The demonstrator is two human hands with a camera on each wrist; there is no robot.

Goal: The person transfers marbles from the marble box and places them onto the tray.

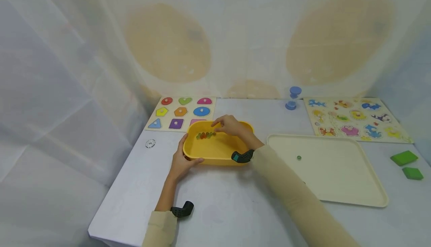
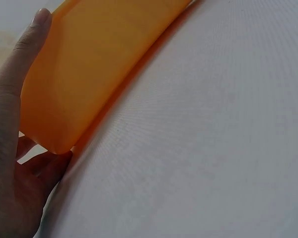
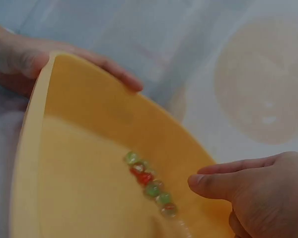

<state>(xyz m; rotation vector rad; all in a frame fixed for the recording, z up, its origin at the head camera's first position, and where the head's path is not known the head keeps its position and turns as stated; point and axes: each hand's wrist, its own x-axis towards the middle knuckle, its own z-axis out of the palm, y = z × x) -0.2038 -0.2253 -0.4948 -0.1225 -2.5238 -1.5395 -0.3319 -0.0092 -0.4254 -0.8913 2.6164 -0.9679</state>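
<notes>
My left hand (image 1: pixel 180 162) grips the left end of a yellow plastic basin (image 1: pixel 215 151), with its thumb along the near wall and its fingers around the side. In the left wrist view, the thumb (image 2: pixel 32 42) lies against the basin's outer wall. Several glass marbles (image 1: pixel 205 135), green and reddish, lie in a row inside, near the far wall. Over the basin, just right of the marbles, hovers my right hand (image 1: pixel 230 125). Its index finger and thumb reach toward them with nothing visible between, and the lower fingers are partly hidden in the right wrist view.
A cream tray (image 1: pixel 350 179) on the right holds a green marble (image 1: pixel 299 158), and another peeks out by the sleeve. Behind are a shape puzzle board (image 1: pixel 171 118), an animal puzzle board (image 1: pixel 336 127) and a blue hourglass-shaped object (image 1: pixel 292 99). Green blocks (image 1: pixel 404 158) lie far right.
</notes>
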